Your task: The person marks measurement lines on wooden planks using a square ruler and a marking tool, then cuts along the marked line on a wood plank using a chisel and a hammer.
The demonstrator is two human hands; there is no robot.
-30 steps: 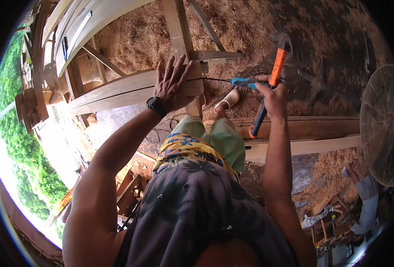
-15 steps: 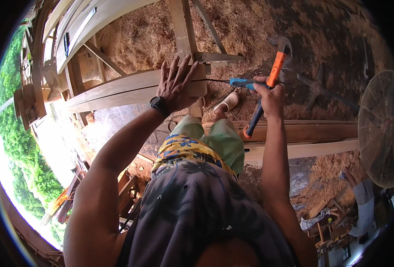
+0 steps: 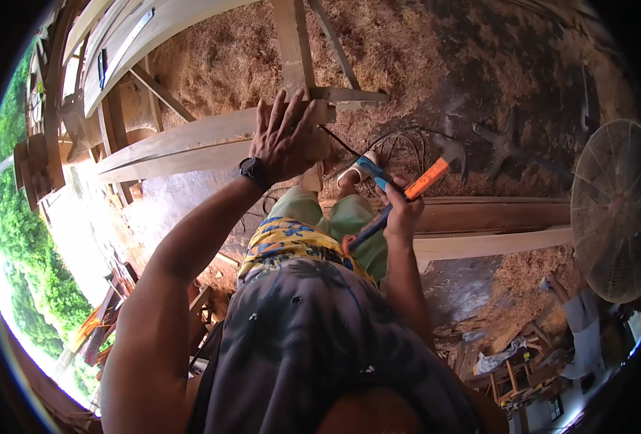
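Note:
My left hand (image 3: 283,141) lies flat with its fingers spread on the end of a long pale wooden plank (image 3: 190,145), which has a dark lengthwise gap. In my closed right hand (image 3: 402,215) are two tools together. One is a claw hammer (image 3: 427,179) with an orange and dark blue handle, its head pointing away to the right. The other, a blue-handled tool like a screwdriver (image 3: 373,170), has a thin dark shaft slanting up towards the plank's end. Whether its tip touches the wood I cannot tell.
A wooden support beam (image 3: 294,50) stands beyond the plank. More curved boards (image 3: 136,54) lie at the upper left. Long boards (image 3: 494,215) rest at the right, beside a large fan (image 3: 611,210). Cables and wood shavings cover the ground. Another person's clothed limb (image 3: 584,325) shows at the lower right.
My right hand has moved left and towards my body with both tools. The screwdriver-like tool has swung from level to slanted. My left hand stays on the plank.

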